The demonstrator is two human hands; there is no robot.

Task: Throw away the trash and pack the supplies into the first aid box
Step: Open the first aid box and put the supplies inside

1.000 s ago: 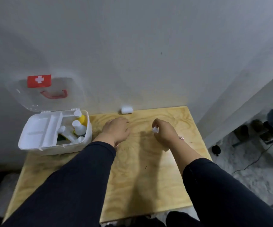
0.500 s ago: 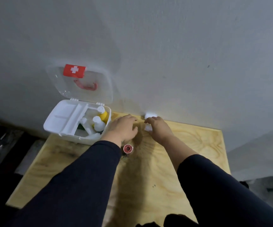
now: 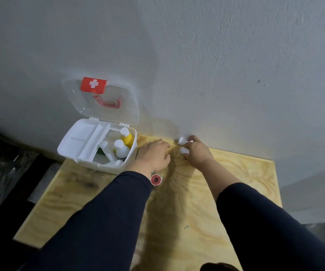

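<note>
Your right hand (image 3: pixel 195 153) has its grip closed on white rolls (image 3: pixel 183 141); your left hand (image 3: pixel 153 156) rests open-fingered on the desk (image 3: pixel 235 173).

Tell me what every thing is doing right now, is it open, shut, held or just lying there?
first aid box: open, holds bottles, on the table.
clear lid: tipped up against the wall.
white roll: by the wall, right hand's fingers on it.
small white piece: held in the right hand.
right hand: gripping white things.
left hand: resting on the table, fingers curled loosely.
red-centred tape roll: lying free beside the left wrist.
</note>
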